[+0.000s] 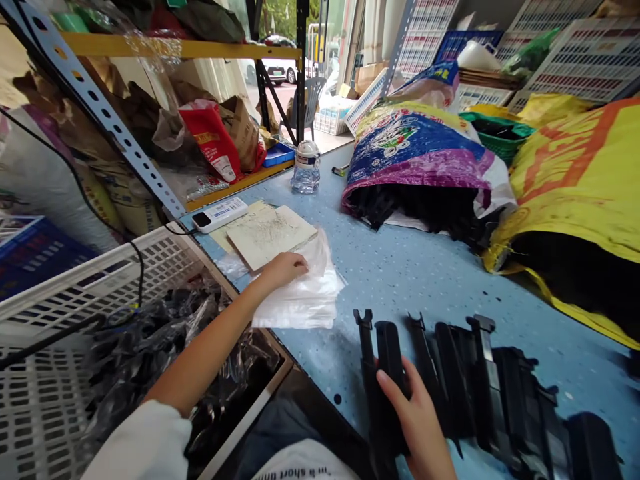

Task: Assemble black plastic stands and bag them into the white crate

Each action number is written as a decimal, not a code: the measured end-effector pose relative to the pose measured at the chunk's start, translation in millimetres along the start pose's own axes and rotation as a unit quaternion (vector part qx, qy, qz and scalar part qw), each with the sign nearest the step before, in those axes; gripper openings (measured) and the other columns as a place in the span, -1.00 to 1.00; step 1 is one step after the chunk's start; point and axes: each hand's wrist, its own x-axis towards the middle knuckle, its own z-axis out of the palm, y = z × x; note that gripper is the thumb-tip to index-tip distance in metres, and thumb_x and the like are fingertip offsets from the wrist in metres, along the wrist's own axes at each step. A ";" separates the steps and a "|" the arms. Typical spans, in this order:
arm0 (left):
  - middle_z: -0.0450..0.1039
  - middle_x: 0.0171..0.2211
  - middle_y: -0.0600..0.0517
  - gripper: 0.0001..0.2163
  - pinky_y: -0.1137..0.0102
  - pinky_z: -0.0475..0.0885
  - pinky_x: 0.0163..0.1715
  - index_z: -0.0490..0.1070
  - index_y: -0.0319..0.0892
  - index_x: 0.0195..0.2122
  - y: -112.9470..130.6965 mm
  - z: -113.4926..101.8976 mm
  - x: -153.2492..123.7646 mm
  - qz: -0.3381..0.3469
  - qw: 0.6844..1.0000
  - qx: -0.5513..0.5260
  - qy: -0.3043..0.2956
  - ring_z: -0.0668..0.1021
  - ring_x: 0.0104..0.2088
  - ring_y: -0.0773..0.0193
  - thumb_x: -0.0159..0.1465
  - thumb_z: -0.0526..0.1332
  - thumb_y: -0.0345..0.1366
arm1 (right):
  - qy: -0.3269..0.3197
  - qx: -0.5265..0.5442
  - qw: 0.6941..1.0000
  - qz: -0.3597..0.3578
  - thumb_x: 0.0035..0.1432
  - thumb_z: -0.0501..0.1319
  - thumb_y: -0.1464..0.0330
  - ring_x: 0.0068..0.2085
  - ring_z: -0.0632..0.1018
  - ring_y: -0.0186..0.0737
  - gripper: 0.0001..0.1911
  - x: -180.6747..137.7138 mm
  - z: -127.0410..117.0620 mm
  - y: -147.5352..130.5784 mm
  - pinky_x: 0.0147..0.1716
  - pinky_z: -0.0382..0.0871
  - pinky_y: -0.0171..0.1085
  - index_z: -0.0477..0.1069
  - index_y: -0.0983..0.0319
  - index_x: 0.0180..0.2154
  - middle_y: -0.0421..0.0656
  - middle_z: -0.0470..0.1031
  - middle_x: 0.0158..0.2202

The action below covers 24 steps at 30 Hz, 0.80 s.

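My left hand rests on a stack of clear plastic bags, its fingers curled together on the loose edge of the top bag. Beside the stack lies a stained beige board. My right hand is closed round a long black plastic part, thumb on top. A slimmer black piece with a forked tip lies against its left side; whether it is held too, I cannot tell. Several similar black parts lie in a row to the right.
Two sacks, one blue and purple and one yellow, lie with their mouths toward me, dark contents inside. A white basket of bagged black pieces stands at the left. A clear bottle and a white device are farther back.
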 end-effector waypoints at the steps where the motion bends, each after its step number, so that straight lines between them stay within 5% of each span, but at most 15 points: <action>1: 0.42 -0.52 0.09 -0.91 0.50 0.24 -0.50 0.41 -0.20 -0.52 -1.3 0.4 5.3 -0.006 1.000 -0.013 -0.009 0.42 -0.47 0.33 -0.01 0.13 -0.34 | -0.008 0.007 1.000 0.001 -0.22 0.26 0.12 -0.19 0.42 -0.11 -0.47 1.1 0.4 1.6 -0.18 0.24 -0.23 0.24 0.19 -0.18 -0.16 0.45 -0.27; 7: 0.25 -0.66 0.14 -0.92 0.50 0.15 -0.59 0.30 -0.24 -0.63 -0.4 -2.0 22.4 -0.034 0.996 -0.072 -0.051 0.30 -0.59 0.41 -0.11 0.21 -0.37 | -0.100 0.155 0.982 0.031 -0.19 0.28 0.22 -0.36 0.44 -0.25 -0.56 12.3 17.8 -7.2 -0.51 0.27 -0.40 0.33 0.21 -0.20 -0.16 0.45 -0.27; 12: 0.28 -0.70 0.11 -0.87 0.49 0.20 -0.60 0.36 -0.25 -0.59 3.2 -22.8 19.4 -0.024 0.972 -0.175 -0.155 0.32 -0.64 0.41 -0.05 0.17 -0.27 | -0.263 0.371 0.885 0.098 -0.13 0.19 0.23 -0.63 0.30 -0.44 -0.68 45.7 63.9 -36.4 -0.72 0.17 -0.44 0.39 0.23 -0.28 -0.13 0.46 -0.30; 16: 0.31 -0.66 0.11 -0.89 0.51 0.25 -0.57 0.37 -0.28 -0.54 1.6 -33.4 15.0 -0.017 0.954 -0.242 -0.174 0.34 -0.62 0.45 -0.05 0.17 -0.32 | -0.263 0.334 0.897 0.124 -0.03 0.15 0.31 -0.67 0.33 -0.39 -0.81 73.0 114.0 -56.8 -0.73 0.20 -0.42 0.38 0.31 -0.40 -0.20 0.39 -0.62; 20: 0.25 -0.68 0.15 -0.95 0.53 0.22 -0.61 0.31 -0.29 -0.55 -4.5 -27.8 17.2 -0.027 0.953 -0.272 -0.129 0.31 -0.66 0.49 -0.02 0.16 -0.41 | -0.234 0.317 0.912 0.112 0.12 0.06 0.32 -0.64 0.34 -0.46 -0.81 84.9 150.3 -67.1 -0.68 0.23 -0.44 0.32 0.32 -0.42 -0.28 0.34 -0.58; 24: 0.19 -0.70 0.20 -0.91 0.55 0.19 -0.65 0.27 -0.28 -0.57 -14.5 -27.9 20.2 -0.027 0.952 -0.290 -0.096 0.27 -0.68 0.51 0.02 0.16 -0.38 | -0.214 0.305 0.923 0.094 0.14 0.05 0.30 -0.60 0.35 -0.47 -0.79 93.5 162.1 -66.4 -0.63 0.26 -0.43 0.30 0.33 -0.39 -0.27 0.33 -0.53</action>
